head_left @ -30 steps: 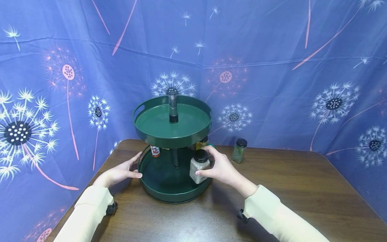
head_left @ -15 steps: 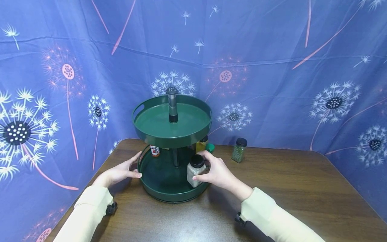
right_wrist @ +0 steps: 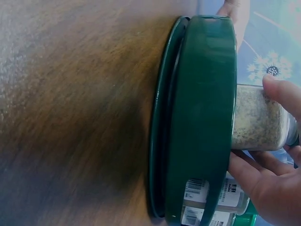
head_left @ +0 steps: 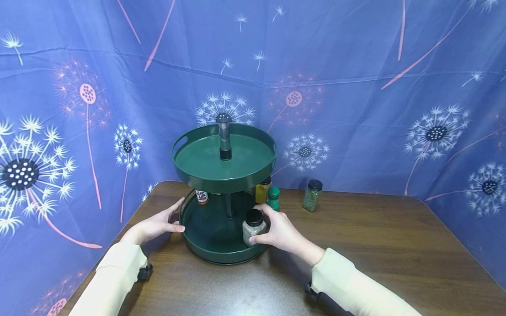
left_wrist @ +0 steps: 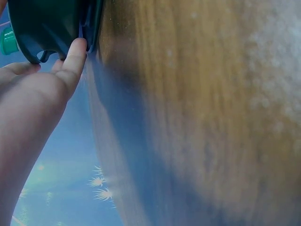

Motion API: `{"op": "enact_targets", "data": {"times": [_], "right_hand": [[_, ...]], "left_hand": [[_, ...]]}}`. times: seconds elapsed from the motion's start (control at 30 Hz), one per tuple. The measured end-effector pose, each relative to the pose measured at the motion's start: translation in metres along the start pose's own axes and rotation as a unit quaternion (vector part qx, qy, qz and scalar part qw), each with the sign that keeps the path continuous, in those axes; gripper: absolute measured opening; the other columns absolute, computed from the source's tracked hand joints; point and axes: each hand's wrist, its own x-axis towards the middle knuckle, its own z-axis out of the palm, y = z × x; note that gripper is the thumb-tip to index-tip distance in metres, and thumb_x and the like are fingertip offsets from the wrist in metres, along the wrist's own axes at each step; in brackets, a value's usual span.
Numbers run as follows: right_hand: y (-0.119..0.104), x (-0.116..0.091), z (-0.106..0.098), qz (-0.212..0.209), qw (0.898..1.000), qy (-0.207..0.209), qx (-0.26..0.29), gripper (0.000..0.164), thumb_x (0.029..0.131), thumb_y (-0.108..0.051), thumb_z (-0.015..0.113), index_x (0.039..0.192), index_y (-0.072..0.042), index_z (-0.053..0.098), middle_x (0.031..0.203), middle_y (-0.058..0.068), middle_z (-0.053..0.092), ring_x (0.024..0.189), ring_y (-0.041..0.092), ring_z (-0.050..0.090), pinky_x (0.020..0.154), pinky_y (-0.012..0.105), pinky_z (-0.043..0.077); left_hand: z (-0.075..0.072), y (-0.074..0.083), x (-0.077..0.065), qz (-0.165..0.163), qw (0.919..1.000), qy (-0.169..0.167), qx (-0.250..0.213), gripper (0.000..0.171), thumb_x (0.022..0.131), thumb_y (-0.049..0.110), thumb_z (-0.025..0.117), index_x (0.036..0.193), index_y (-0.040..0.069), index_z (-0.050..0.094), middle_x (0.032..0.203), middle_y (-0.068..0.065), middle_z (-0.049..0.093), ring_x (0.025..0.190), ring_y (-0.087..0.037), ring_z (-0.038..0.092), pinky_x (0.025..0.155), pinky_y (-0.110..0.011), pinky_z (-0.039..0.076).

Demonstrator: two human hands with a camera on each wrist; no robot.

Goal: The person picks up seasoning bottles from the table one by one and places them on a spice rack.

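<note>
A two-tier green turntable organizer (head_left: pixel 225 256) stands on the wooden table. My right hand (head_left: pixel 280 230) pinches a square clear spice jar (head_left: pixel 254 232) with a black lid and pale speckled contents between thumb and fingers. The jar is upright inside the lower tier's front right, its base hidden behind the rim in the right wrist view. My left hand (head_left: pixel 156 224) touches the left side of the lower tier with spread thumb and fingers, by the handle cutout (left_wrist: pixel 47 55).
On the lower tier stand a small red-and-white labelled bottle (head_left: pixel 202 197), a yellow jar (head_left: pixel 262 192) and a green-capped bottle (head_left: pixel 273 197). A jar of green herbs (head_left: pixel 312 196) stands on the table (head_left: pixel 387 245), back right. The upper tier (head_left: pixel 201 156) overhangs the lower. Patterned blue cloth (head_left: pixel 356 114) hangs behind.
My right hand has moved left and slightly toward me, lowering the spice jar into the front right of the lower tier. The green-capped bottle has come into fuller view. My left hand stays put.
</note>
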Motion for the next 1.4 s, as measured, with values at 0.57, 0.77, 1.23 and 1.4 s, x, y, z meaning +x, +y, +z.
{"op": "enact_targets", "data": {"times": [0.57, 0.77, 1.23, 1.4], "right_hand": [[-0.007, -0.007, -0.003, -0.020, 1.000, -0.008, -0.021, 0.077, 0.071, -0.026, 0.084, 0.136, -0.016, 0.043, 0.130, 0.005, 0.055, 0.118, 0.021, 0.055, 0.088, 0.038, 0.050], [-0.013, -0.006, -0.017, -0.021, 1.000, 0.005, 0.007, 0.073, 0.073, -0.024, 0.082, 0.135, -0.017, 0.044, 0.125, 0.009, 0.056, 0.110, 0.024, 0.059, 0.081, 0.037, 0.054], [-0.004, -0.016, -0.055, -0.002, 0.997, 0.057, 0.051, 0.061, 0.076, -0.016, 0.079, 0.130, -0.014, 0.049, 0.116, 0.012, 0.061, 0.103, 0.029, 0.063, 0.079, 0.036, 0.055], [0.007, -0.019, -0.063, 0.008, 0.996, 0.088, -0.004, 0.065, 0.074, -0.019, 0.081, 0.130, -0.012, 0.049, 0.115, 0.010, 0.063, 0.104, 0.028, 0.063, 0.085, 0.039, 0.053]], "left_hand": [[-0.001, -0.002, 0.000, 0.006, 1.0000, -0.005, -0.003, 0.100, 0.087, 0.015, 0.068, 0.152, 0.012, -0.007, 0.154, -0.029, 0.001, 0.135, -0.050, 0.022, 0.107, -0.057, 0.025], [-0.001, 0.000, -0.001, 0.003, 1.0000, -0.008, -0.005, 0.098, 0.088, 0.014, 0.067, 0.152, 0.012, -0.008, 0.153, -0.029, 0.003, 0.133, -0.051, 0.027, 0.106, -0.056, 0.027], [0.001, 0.007, -0.002, -0.004, 0.9998, -0.012, -0.016, 0.102, 0.086, 0.018, 0.069, 0.152, 0.012, -0.009, 0.153, -0.029, 0.002, 0.131, -0.053, 0.028, 0.107, -0.056, 0.025], [0.000, 0.006, -0.001, -0.004, 0.9998, -0.012, -0.013, 0.102, 0.086, 0.017, 0.069, 0.152, 0.011, -0.009, 0.153, -0.030, 0.000, 0.131, -0.053, 0.028, 0.107, -0.056, 0.026]]}}
